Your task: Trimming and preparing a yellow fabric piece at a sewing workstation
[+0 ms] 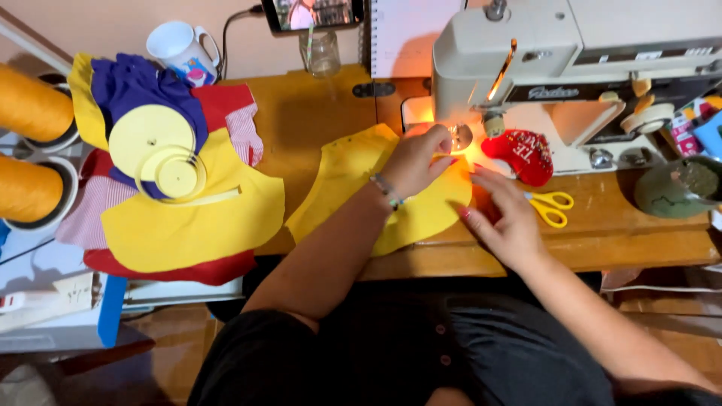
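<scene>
Yellow fabric [353,177] at sewing machine [556,45] needle.
Left hand [417,158] pinches the cloth; right hand [504,218] lies open, flat beside it. Cut pieces [188,218] leftward, unsewn.

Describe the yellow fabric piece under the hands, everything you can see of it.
The yellow fabric piece is a flat cut of plain, matte cloth with curved edges, lying on the wooden table in front of the sewing machine. Its near edge hangs slightly over the table front. The left hand presses on it near the needle area, and the right hand rests fingers flat at its right edge. The machine's lamp brightens that end.
</scene>
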